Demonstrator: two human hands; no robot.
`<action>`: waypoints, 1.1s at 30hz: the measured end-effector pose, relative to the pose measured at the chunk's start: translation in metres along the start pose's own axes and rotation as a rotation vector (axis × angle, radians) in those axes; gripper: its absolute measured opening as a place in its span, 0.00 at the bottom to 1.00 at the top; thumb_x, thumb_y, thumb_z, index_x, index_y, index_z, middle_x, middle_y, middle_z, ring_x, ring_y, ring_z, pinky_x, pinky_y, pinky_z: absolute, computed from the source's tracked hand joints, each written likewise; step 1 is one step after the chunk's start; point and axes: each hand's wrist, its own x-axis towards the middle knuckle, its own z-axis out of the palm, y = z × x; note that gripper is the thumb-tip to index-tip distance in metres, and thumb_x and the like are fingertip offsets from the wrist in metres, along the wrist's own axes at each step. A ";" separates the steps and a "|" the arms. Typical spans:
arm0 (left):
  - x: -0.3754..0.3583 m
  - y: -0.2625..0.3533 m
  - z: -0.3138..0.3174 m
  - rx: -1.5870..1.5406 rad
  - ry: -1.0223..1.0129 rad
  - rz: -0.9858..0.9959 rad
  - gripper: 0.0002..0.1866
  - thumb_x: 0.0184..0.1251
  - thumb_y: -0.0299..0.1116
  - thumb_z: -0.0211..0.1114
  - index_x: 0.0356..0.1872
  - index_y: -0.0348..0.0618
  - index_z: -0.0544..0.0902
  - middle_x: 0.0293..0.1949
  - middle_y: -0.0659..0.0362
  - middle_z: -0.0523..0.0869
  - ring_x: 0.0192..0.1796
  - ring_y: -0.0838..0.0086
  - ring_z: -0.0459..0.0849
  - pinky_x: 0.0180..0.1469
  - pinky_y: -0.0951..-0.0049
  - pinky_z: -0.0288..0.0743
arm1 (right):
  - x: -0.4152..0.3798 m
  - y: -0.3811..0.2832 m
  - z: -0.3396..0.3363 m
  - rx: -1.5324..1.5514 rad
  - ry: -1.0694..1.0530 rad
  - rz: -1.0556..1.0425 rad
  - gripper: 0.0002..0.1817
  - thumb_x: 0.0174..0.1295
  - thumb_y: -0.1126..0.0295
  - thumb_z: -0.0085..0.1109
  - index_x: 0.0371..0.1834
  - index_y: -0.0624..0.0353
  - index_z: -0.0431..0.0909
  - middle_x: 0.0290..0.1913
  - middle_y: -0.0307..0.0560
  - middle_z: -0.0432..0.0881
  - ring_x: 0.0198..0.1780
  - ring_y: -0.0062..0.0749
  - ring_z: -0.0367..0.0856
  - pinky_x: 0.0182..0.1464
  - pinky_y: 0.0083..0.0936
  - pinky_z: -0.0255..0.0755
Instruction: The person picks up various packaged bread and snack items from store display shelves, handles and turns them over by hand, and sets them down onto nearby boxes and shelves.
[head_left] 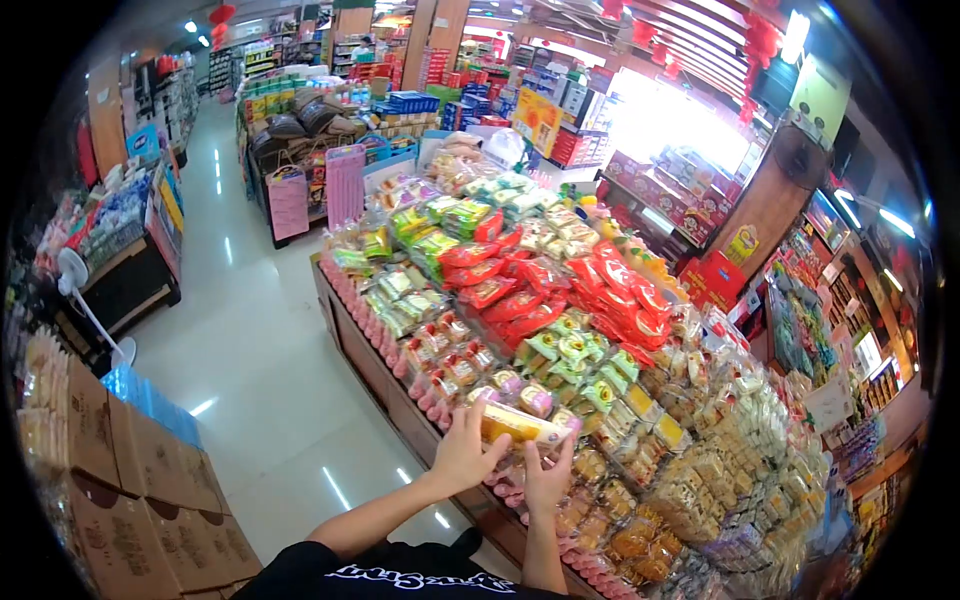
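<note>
A clear snack packet held between both hands over a crowded shop display.

Head view: the packet [520, 424], yellowish inside a clear wrapper, is gripped at its near end by the left hand [463, 450] and steadied at its far end by the fingers of the right hand [548, 478]; it is kept level and just above the front rows, probably so that it can be read or fitted among its neighbours; red bags [590, 290] and green bags [440, 225] are stacked further back on the display table [370, 360]; similar packets [450, 370] are packed close beneath the hands, leaving little free room; cardboard boxes [120, 480] are piled at the left, well apart across the aisle floor [260, 340].
</note>
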 end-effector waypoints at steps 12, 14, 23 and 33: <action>-0.093 -0.104 -0.189 0.026 0.373 -0.271 0.35 0.64 0.46 0.65 0.68 0.40 0.66 0.52 0.45 0.72 0.50 0.52 0.80 0.51 0.58 0.76 | -0.097 -0.019 0.204 -0.145 -0.439 -0.264 0.37 0.55 0.68 0.71 0.66 0.69 0.65 0.52 0.52 0.74 0.54 0.36 0.75 0.55 0.30 0.72; -0.108 -0.113 -0.218 0.053 0.485 -0.312 0.35 0.64 0.46 0.65 0.68 0.40 0.66 0.52 0.46 0.72 0.51 0.52 0.79 0.51 0.58 0.76 | -0.107 -0.022 0.240 -0.069 -0.560 -0.248 0.37 0.56 0.69 0.70 0.66 0.70 0.64 0.54 0.52 0.73 0.55 0.36 0.75 0.55 0.29 0.72; -0.165 -0.164 -0.326 0.193 0.966 -0.549 0.36 0.65 0.43 0.64 0.68 0.34 0.61 0.55 0.44 0.71 0.54 0.50 0.78 0.55 0.57 0.75 | -0.182 -0.064 0.401 0.046 -1.125 -0.391 0.35 0.59 0.71 0.69 0.67 0.69 0.63 0.55 0.49 0.71 0.54 0.31 0.76 0.52 0.27 0.75; -0.185 -0.259 -0.445 0.243 1.201 -0.777 0.29 0.64 0.40 0.65 0.61 0.33 0.68 0.53 0.44 0.73 0.52 0.55 0.80 0.53 0.61 0.75 | -0.235 -0.064 0.570 0.068 -1.435 -0.233 0.33 0.58 0.71 0.68 0.66 0.67 0.65 0.56 0.53 0.73 0.49 0.36 0.77 0.43 0.28 0.81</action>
